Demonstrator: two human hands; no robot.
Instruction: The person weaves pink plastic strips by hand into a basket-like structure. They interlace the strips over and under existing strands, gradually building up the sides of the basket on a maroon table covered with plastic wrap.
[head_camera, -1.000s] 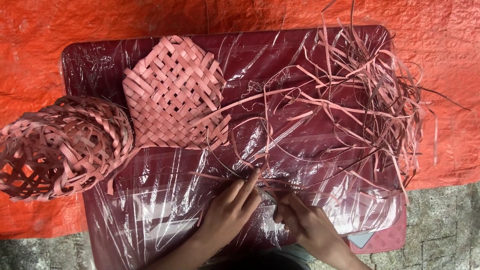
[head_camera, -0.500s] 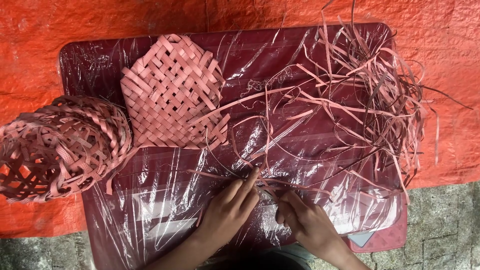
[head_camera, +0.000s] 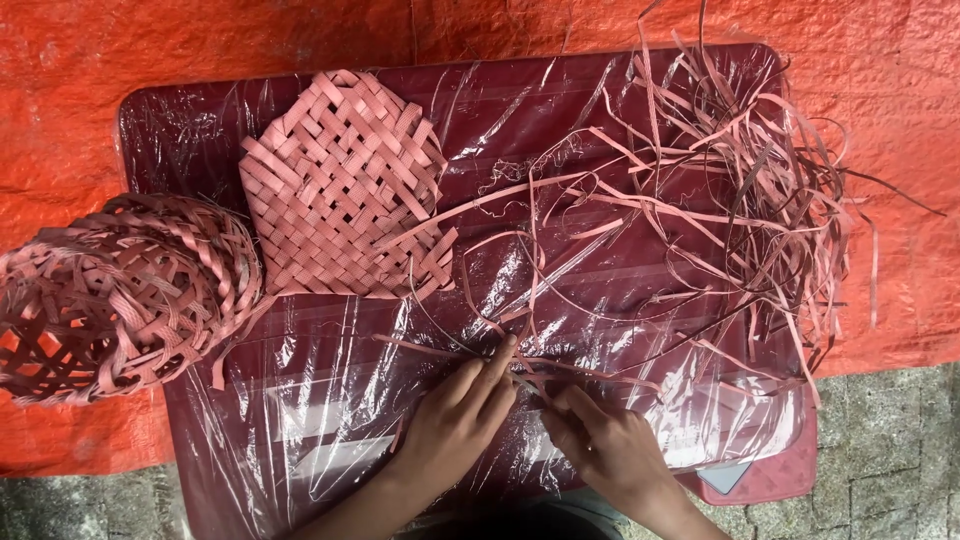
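Fingertips of the left hand (head_camera: 455, 420) and right hand (head_camera: 605, 445) pinch narrowly together on thin pink flat weaving strips (head_camera: 520, 365), which cross on the near middle of the dark red plastic-wrapped table (head_camera: 200, 120). The strips look light, springy and likely slippery on the film; they are probably best gripped close to the crossing. A loose tangle of pink strips (head_camera: 760, 190) fills the far right; a flat woven pink mat (head_camera: 345, 185) lies far left; a woven pink basket (head_camera: 110, 290) overhangs the left edge. Open film lies near left.
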